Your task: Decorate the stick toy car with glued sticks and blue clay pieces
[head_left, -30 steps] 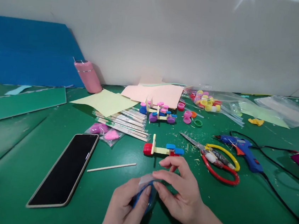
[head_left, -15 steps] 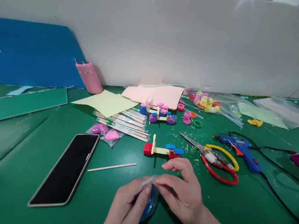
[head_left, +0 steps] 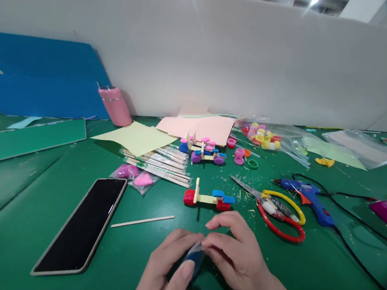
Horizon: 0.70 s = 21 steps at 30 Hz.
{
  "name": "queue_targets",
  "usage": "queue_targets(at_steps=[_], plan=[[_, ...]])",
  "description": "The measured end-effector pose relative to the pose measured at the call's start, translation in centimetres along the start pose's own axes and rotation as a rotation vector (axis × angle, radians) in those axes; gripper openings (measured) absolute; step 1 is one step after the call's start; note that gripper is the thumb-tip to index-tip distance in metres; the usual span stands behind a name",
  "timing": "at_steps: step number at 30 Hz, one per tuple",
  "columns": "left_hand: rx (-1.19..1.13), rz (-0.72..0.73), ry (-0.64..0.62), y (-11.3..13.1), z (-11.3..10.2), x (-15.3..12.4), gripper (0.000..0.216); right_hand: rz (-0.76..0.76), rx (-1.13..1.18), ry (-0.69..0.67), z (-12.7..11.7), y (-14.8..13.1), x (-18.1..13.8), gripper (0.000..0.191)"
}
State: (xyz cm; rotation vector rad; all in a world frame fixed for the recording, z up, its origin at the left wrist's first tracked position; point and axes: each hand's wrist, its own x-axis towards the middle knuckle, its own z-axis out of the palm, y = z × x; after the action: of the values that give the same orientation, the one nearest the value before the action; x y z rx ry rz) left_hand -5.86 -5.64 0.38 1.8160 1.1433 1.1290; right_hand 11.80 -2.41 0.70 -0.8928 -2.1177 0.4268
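Both hands meet low in the middle over the green mat. My left hand [head_left: 166, 271] pinches a small clear plastic bag with something blue inside [head_left: 194, 257], thumb along its near side. My right hand [head_left: 237, 253] grips the bag's top edge with curled fingers. Just beyond the hands lies a small stick-and-bottle-cap toy with red and blue caps [head_left: 208, 197]. A bare wooden stick [head_left: 143, 221] lies to the left of the hands.
A black phone [head_left: 83, 223] lies at the left. Scissors with red and yellow handles [head_left: 276, 211] and a blue glue gun [head_left: 307, 198] with its black cord sit at the right. Farther back are packed sticks [head_left: 159, 162], paper sheets, a second cap toy [head_left: 203, 149], loose caps and a pink tumbler [head_left: 114, 105].
The hands have closed tighter on the little bag, and it now looks narrower and more edge-on. The view has tipped up slightly, so the table things sit lower in the picture.
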Motion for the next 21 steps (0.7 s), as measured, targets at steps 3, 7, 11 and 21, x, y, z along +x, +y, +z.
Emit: queue_targets(at_steps=[3,7,11,21], plan=[[-0.015,-0.140,-0.124,1.3,-0.6,0.7,0.019,-0.091,-0.037,0.019,-0.5,-0.4,0.0,0.010],[0.137,-0.272,-0.197,2.9,-1.0,1.9,0.018,-0.133,-0.012,0.106,-0.6,-1.1,0.3,0.009],[0.230,-0.363,-0.320,3.9,-1.3,2.8,0.018,-0.192,-0.042,0.146,-0.6,-1.3,0.6,0.010],[0.502,-0.264,-0.106,4.0,-2.1,3.2,0.020,-0.198,-0.118,-0.038,-1.8,-1.9,0.6,0.007]])
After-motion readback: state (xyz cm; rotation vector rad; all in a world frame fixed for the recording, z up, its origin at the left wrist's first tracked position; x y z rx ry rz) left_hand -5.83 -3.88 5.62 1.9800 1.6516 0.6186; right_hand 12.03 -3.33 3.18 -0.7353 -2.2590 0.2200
